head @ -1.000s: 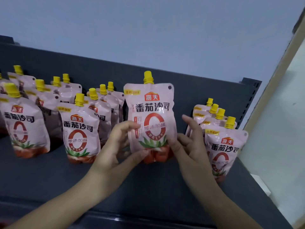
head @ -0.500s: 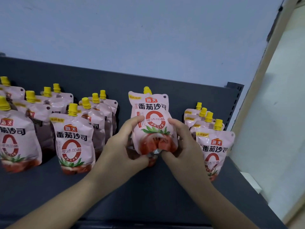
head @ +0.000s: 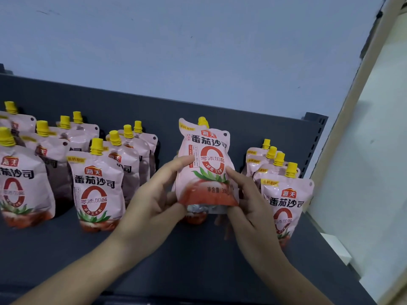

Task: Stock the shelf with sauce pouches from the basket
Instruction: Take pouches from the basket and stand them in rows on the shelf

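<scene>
Pouch (head: 207,172) is held by both hands over the shelf (head: 198,260), in the gap between the middle row (head: 99,190) and the right row (head: 284,199). Its base seems just off the deck. Left hand (head: 152,201) grips the left side, thumb across the front, fingers behind. Right hand (head: 248,208) pinches the lower right corner, forefinger on the front.

Change over the last second: the pouch stood flat-faced and upright with both hands low at its base. Now it leans back, the belly bulges and the silver gusset (head: 207,209) shows underneath (probably being spread so it will stand). The left thumb has climbed the front. Judgement: placement is nearly done, but the pouch is not yet set down or let go.

Something red sits low behind the pouch; cannot tell what.

Room: the right row is just beside the right hand and the middle row is near the left hand, so the sides are tight. Bare shelf runs toward the front edge, so the hands can back straight out. The back panel (head: 154,111) closes the rear, and the upright (head: 315,137) ends the shelf beyond the right row. Risk: knocking over the front right pouch. Basket not in view.
</scene>
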`<state>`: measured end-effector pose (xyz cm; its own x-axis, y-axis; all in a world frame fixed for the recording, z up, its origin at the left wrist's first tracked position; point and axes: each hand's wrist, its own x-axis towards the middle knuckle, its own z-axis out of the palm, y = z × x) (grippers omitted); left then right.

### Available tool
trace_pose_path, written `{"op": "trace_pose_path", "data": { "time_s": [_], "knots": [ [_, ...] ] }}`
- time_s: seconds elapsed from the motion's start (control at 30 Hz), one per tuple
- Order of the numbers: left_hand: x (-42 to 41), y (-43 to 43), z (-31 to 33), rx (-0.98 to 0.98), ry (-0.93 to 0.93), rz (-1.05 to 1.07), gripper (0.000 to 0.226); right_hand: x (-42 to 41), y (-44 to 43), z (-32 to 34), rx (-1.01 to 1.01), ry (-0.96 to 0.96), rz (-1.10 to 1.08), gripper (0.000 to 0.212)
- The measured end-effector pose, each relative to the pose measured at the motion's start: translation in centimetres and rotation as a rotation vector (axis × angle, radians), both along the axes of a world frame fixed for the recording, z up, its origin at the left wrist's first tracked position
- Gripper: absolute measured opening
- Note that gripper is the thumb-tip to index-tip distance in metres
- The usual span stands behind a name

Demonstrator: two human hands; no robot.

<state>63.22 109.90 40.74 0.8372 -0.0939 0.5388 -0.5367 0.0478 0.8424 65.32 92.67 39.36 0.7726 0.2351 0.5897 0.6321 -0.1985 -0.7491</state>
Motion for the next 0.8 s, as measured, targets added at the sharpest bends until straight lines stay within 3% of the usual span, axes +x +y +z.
{"op": "trace_pose_path", "data": {
  "time_s": [0.07,0.13,0.27,0.3,0.5,0.57,0.63,0.8],
  "knots": [
    [0.4,0.0,-0.2,-0.087,0.106,-0.014,0.057,-0.1,-0.3,-0.1,0.031,0.022,0.059,0.059],
    [0.7,-0.1,-0.6,-0.068,0.091,0.005,0.073,-0.4,-0.4,0.1,0.043,0.007,0.098,0.065],
    [0.9,-0.5,-0.1,-0.200,0.232,0.005,0.097,-0.9,-0.1,-0.5,0.009,-0.079,0.064,0.057],
    [0.6,-0.7,-0.1,-0.264,0.254,-0.037,0.083,-1.0,0.1,-0.8,0.034,-0.024,0.098,0.056],
    [0.6,1.0,-2.1,-0.082,0.201,-0.054,0.118,0.0,-0.7,-1.7,0.113,0.421,0.415,0.094],
    [1.1,1.5,-2.9,-0.009,0.214,-0.046,0.116,0.3,-0.7,-1.6,0.162,0.535,0.410,0.091],
    [1.1,1.3,-3.2,0.052,0.195,-0.082,0.110,0.7,-0.3,-2.0,0.124,0.511,0.308,0.074],
    [1.5,1.7,-3.9,-0.028,0.253,-0.108,0.065,1.3,0.4,-3.3,0.031,0.431,0.171,0.068]
  ]
}}
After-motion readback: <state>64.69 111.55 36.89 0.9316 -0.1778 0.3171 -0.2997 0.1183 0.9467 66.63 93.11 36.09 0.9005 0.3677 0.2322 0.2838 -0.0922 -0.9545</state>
